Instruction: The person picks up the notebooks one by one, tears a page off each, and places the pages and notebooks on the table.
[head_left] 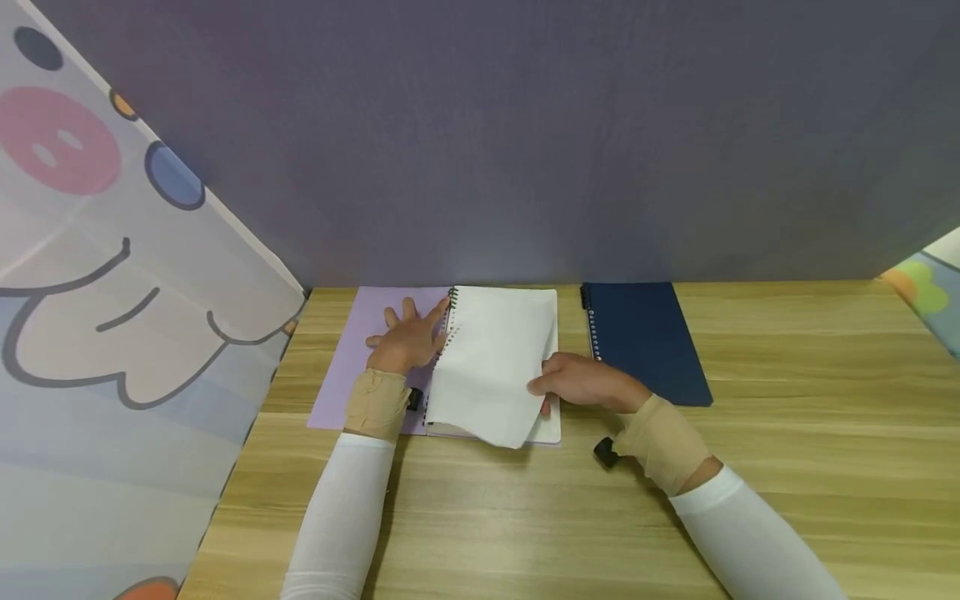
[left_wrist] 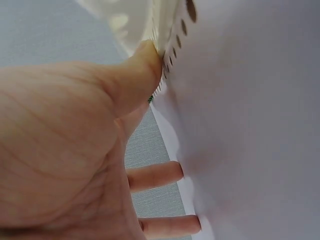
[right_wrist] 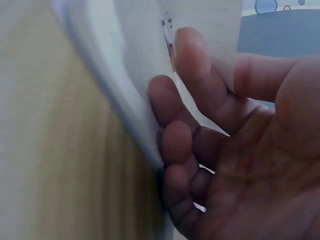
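A spiral notebook lies spread on the table, its lilac cover (head_left: 337,379) folded to the left and white pages on the right. My left hand (head_left: 407,343) rests on that cover with fingers spread, the thumb right at the coil binding (head_left: 451,310). In the left wrist view the thumb tip meets the row of punched holes (left_wrist: 178,41). With thumb and index finger my right hand (head_left: 588,379) pinches the right edge of a white page (head_left: 491,358), whose lower corner lifts and bends. The right wrist view shows this page (right_wrist: 220,25) between thumb and forefinger, other fingers curled below it.
A navy spiral notebook (head_left: 648,333) lies closed to the right, partly behind my right hand. Behind both notebooks a grey upright panel (head_left: 525,167) borders the wooden table (head_left: 480,517). A cartoon-printed cloth (head_left: 135,467) hangs along the left side.
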